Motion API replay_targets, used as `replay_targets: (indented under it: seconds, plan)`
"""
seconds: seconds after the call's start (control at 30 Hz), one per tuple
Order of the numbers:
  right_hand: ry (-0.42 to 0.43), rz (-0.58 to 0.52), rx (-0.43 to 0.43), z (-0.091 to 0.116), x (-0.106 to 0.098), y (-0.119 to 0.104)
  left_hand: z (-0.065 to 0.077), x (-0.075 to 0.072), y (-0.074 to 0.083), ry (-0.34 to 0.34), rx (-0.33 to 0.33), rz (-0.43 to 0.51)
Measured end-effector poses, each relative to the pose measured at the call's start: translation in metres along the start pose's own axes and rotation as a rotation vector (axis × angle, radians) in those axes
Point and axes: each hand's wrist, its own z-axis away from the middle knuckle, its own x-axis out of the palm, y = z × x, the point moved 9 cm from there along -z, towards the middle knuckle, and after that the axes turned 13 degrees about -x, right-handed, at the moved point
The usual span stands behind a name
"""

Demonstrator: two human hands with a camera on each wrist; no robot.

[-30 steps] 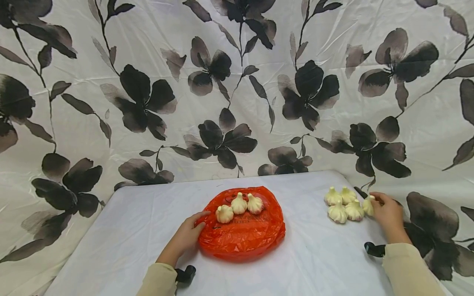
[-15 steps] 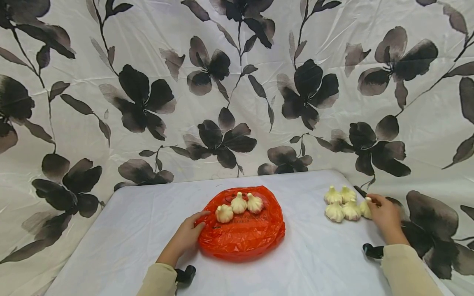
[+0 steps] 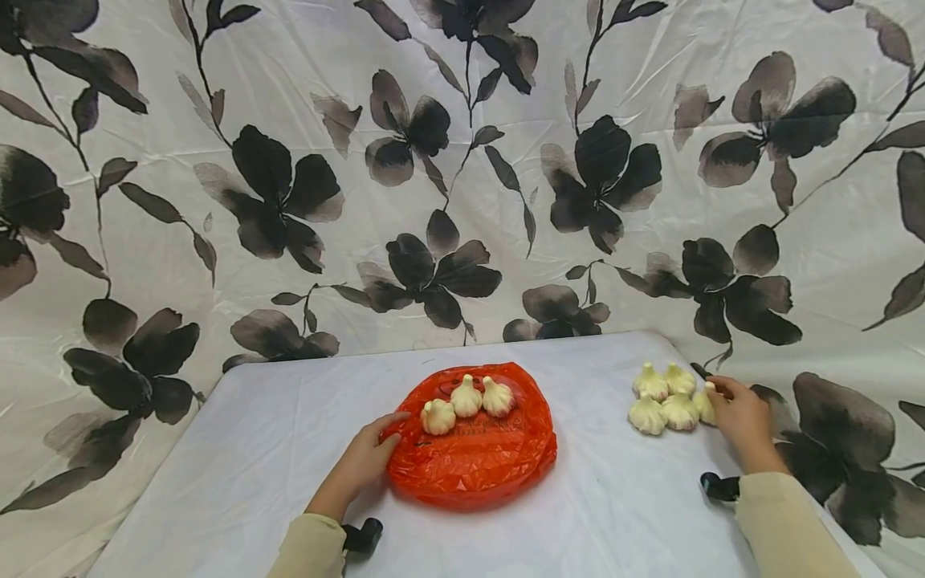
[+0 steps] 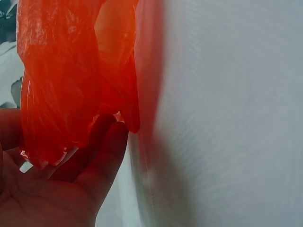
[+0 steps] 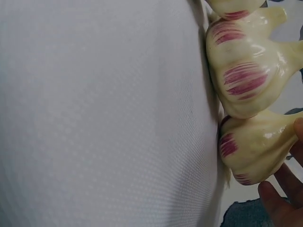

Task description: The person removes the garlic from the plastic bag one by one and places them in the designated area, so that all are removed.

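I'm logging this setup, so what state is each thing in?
Red plastic bag: wrinkled
Three garlic bulbs: whole, on the bag
Four garlic bulbs: whole, clustered together
Rightmost garlic bulb: whole, upright
Left hand: gripping the bag
Right hand: holding the rightmost bulb
White tablecloth: spread out
Floral backdrop: hanging, creased

Head: the white table [image 3: 275, 441] and flowered cloth [image 3: 448, 193] are seen from the near side, forward and down, from well back.
Left wrist: the red bag [image 4: 61, 75] is viewed from very close, with the table turned sideways at right.
Right wrist: the garlic bulbs [image 5: 251, 94] are viewed side-on from very near, with the table turned sideways at left.
Head and left wrist: left hand [image 3: 368, 453] and bag edge are shared.
Head and right wrist: right hand [image 3: 744, 417] and nearest bulbs are shared.
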Motion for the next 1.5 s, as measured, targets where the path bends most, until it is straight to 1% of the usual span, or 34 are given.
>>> replay_targets:
  seconds: [0.27,0.6,1.0,1.2,1.3,1.5]
  plan:
    - [-0.016,-0.018,0.074,-0.003,0.004,0.006,0.001,0.0,0.001,-0.002,0.011,0.003]
    - [-0.014,-0.014,0.036,-0.002,0.002,0.006,0.0,0.0,0.0,-0.005,-0.006,0.007]
    - [-0.065,-0.07,0.107,-0.003,0.002,0.006,0.0,-0.001,-0.001,-0.011,-0.005,0.017]
    - [-0.035,-0.016,0.048,-0.008,-0.007,-0.008,0.0,-0.001,-0.001,-0.009,-0.009,0.014]
    - [-0.025,0.0,0.034,-0.009,-0.01,-0.015,0.0,-0.002,0.0,-0.011,-0.006,0.01]
    - [0.035,0.013,-0.019,-0.012,-0.016,-0.036,-0.001,-0.002,0.001,-0.013,-0.002,0.005]
